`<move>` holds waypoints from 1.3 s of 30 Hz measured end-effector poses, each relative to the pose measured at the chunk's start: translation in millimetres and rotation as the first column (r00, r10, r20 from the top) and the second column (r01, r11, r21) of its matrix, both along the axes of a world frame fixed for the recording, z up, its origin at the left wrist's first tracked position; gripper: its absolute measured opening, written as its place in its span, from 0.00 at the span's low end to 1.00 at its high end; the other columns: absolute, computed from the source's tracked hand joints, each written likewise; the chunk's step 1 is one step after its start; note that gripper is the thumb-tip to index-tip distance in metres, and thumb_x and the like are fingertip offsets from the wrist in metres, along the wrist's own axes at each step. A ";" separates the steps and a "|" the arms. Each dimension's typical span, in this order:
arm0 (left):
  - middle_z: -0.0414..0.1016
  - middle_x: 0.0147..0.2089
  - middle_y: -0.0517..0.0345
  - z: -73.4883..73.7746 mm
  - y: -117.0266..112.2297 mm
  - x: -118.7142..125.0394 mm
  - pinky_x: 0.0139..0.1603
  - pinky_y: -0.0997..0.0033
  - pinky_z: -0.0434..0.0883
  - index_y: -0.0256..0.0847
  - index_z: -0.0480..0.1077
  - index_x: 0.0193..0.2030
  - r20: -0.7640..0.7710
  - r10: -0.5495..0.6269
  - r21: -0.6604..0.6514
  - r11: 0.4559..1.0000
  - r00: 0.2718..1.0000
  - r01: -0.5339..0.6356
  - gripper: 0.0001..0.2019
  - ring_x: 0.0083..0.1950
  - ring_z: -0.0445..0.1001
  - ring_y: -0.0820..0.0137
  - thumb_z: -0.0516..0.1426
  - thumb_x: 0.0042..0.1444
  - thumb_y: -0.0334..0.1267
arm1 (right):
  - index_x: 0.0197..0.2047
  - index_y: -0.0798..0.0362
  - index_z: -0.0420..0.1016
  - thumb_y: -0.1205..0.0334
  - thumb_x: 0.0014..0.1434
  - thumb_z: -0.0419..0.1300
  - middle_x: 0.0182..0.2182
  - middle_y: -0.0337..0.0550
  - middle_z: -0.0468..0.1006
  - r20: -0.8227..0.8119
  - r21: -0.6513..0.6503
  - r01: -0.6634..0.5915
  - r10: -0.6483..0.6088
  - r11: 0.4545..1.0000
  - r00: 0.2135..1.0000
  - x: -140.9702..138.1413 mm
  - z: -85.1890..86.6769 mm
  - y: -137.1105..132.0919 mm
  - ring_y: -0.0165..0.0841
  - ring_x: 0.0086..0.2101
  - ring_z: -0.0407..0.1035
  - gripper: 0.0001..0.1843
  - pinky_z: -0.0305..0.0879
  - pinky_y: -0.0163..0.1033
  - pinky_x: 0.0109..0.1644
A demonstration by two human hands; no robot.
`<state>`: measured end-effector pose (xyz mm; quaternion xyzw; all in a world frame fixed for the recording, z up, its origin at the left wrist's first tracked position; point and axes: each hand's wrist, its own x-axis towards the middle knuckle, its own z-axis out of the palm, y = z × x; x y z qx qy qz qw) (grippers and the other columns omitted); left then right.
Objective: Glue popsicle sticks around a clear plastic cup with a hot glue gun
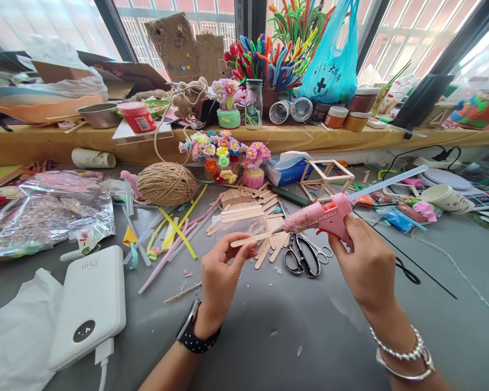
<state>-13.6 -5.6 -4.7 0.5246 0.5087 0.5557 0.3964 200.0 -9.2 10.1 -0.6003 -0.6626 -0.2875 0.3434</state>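
Observation:
My left hand [224,271] pinches a wooden craft stick [252,239] between thumb and fingers, holding it level above the table. My right hand [362,260] is wrapped round the handle of a pink hot glue gun [320,215], its nozzle pointing left at the stick's right end. Whether the tip touches the stick I cannot tell. A clear glue stick [387,182] juts from the gun's back. Beneath and behind lie loose craft sticks [244,212], partly hidden by the left hand and gun. Black-handled scissors [301,256] rest just below the nozzle.
A twine ball [167,183], pipe-cleaner flowers [224,149] and a wooden stick frame [328,179] stand along the back. At left are a white power bank [89,307] with a cable and a plastic bag [57,212]. A black cord [415,260] runs at right.

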 end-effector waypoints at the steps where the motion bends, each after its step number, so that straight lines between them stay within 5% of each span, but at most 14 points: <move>1: 0.78 0.30 0.57 0.3 0.0 -0.3 0.35 0.71 0.75 0.38 0.69 0.37 0.000 0.002 -0.001 1.000 1.000 -0.002 0.10 0.30 0.77 0.69 0.58 0.50 0.40 | 0.42 0.58 0.68 0.67 0.55 0.53 0.28 0.46 0.74 -0.005 -0.005 0.003 -0.003 1.000 1.000 0.1 0.1 -0.1 0.36 0.29 0.69 0.11 0.63 0.37 0.29; 39: 0.78 0.27 0.64 5.9 -2.4 -0.7 0.31 0.82 0.73 0.40 0.70 0.36 0.054 -0.001 0.077 0.997 0.999 -0.003 0.05 0.27 0.76 0.77 0.58 0.51 0.36 | 0.44 0.60 0.69 0.66 0.55 0.53 0.29 0.47 0.73 -0.037 -0.071 0.059 -0.061 0.996 0.997 7.3 2.1 1.1 0.35 0.29 0.66 0.13 0.61 0.37 0.32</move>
